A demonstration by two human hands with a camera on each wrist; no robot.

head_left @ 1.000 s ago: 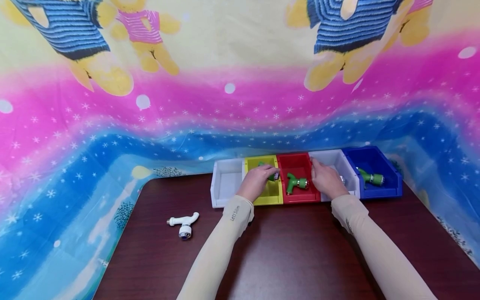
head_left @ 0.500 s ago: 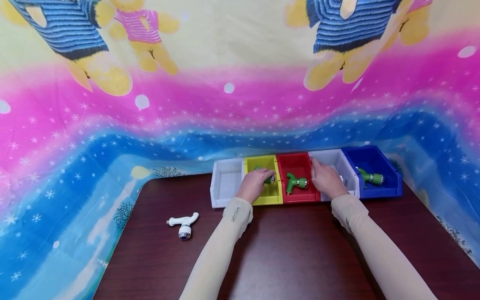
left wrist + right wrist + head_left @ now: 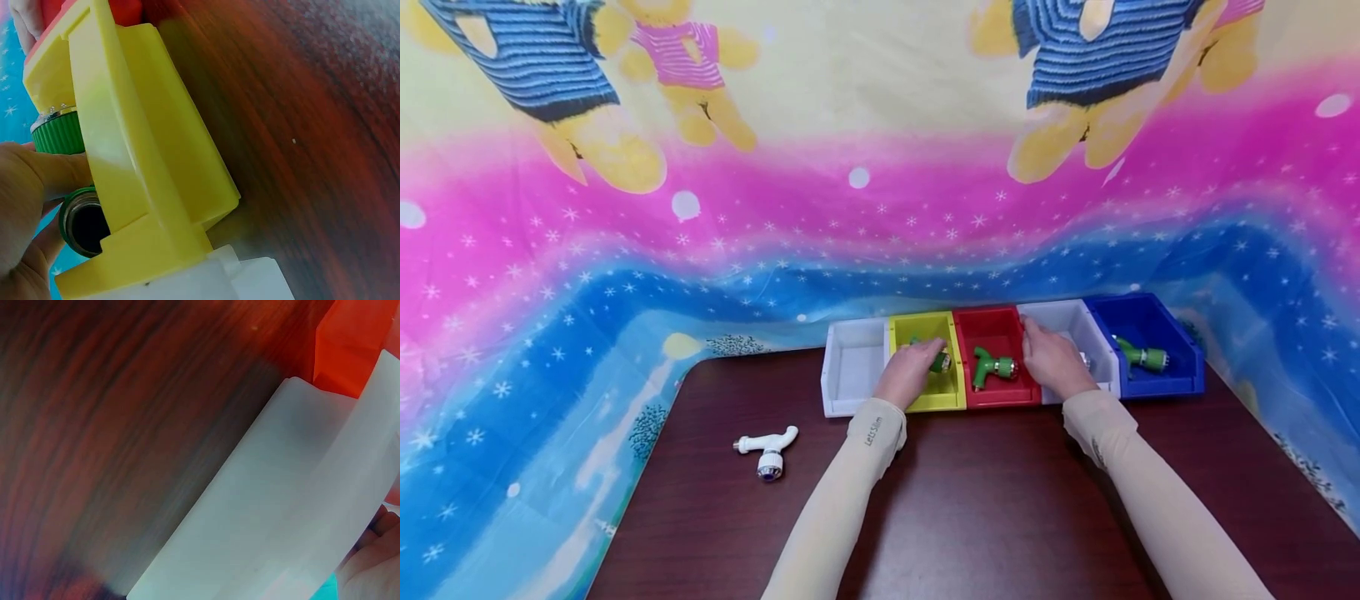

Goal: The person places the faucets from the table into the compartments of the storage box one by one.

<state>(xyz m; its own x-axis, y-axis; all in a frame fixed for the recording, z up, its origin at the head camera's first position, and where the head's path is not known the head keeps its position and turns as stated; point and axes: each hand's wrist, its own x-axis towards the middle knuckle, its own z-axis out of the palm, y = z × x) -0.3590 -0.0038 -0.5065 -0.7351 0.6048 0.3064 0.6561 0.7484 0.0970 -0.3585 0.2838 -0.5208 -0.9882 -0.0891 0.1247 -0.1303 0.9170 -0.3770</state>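
Left hand (image 3: 907, 372) gripped the green tap (image 3: 941, 362), which I saw lower inside the yellow bin (image 3: 946, 393) than a second earlier, clear of the red bin (image 3: 992, 325); its knob showed just beyond the fingers; past that, the right hand (image 3: 1054, 360) met the red bin's right wall, its hold unclear to me

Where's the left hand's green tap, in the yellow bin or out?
In, at least partly: the yellow bin's front wall hides some of the green tap.
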